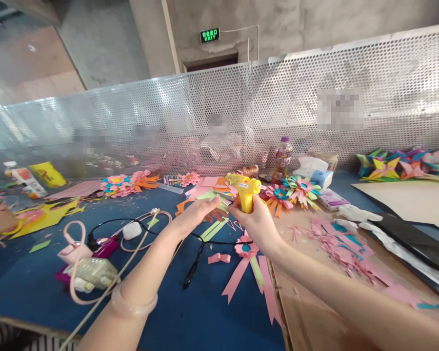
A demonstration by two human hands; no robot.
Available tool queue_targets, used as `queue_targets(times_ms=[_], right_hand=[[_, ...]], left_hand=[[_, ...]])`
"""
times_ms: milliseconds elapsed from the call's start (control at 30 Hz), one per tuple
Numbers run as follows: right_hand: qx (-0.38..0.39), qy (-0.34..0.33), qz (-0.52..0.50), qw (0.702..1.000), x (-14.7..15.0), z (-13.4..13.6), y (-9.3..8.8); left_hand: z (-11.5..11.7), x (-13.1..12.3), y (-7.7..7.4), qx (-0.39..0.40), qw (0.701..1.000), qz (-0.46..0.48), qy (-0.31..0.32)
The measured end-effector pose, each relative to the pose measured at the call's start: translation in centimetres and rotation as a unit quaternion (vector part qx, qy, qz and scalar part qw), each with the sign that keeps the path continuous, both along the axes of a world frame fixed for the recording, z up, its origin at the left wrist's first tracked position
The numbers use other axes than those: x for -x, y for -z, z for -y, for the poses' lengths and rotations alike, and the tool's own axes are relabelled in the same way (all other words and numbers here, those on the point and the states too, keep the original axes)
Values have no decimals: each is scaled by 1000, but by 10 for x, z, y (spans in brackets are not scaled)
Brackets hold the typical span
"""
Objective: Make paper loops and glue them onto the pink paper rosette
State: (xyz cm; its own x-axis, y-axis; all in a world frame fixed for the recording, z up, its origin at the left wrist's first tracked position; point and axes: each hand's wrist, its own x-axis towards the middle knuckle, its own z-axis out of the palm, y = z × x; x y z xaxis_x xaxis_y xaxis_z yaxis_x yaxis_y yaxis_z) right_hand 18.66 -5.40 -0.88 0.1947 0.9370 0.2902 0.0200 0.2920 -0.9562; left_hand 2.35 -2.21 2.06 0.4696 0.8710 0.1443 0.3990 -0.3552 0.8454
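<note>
My right hand (258, 222) is closed around the handle of a yellow hot glue gun (246, 192), held above the middle of the table. Stretched forward beside it, my left hand (199, 214) has its fingers extended over orange and pink paper pieces (205, 187). I see nothing gripped in it, though some fingers are hidden. A thin grey object (225, 196) shows between the two hands; its kind is unclear. Below my right hand lies a pink paper flower (246, 247) with long ribbon tails, near a small pink paper bow (219, 258).
Black cable (190, 270), a pink power bank-like block (106, 247) and a white charger (131, 230) lie left. Paper flowers (302, 189) and a drink bottle (282, 158) stand behind. A perforated metal panel (149, 126) borders the table. Another person's hand (0, 222) is at far left.
</note>
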Motion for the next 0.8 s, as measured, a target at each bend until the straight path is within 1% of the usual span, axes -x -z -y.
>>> queue_targets(times_ms=[100,167,233,333,467,567,700,800], right_hand=[[8,-4,-6,1000,0,-1,3],[19,-12,-20,1000,0,-3,6],[35,-17,-42,998,-1,-6,9],[62,-20,-80,995,-3,-11,11],[80,-33,-128,988,-5,-13,8],[88,-44,-153,983,-3,-10,6],[93,-52,-179,978,0,-7,6],[104,-55,-206,971,-2,-7,5]], left_hand=[[0,-1,-1,105,991,65,57],[-2,0,0,123,987,84,54],[-4,2,2,121,986,101,49],[-9,6,5,93,984,141,48],[-13,9,7,42,981,182,54],[-12,5,5,16,985,172,23],[-8,0,3,-25,983,170,-64],[-11,3,3,-50,975,184,-113]])
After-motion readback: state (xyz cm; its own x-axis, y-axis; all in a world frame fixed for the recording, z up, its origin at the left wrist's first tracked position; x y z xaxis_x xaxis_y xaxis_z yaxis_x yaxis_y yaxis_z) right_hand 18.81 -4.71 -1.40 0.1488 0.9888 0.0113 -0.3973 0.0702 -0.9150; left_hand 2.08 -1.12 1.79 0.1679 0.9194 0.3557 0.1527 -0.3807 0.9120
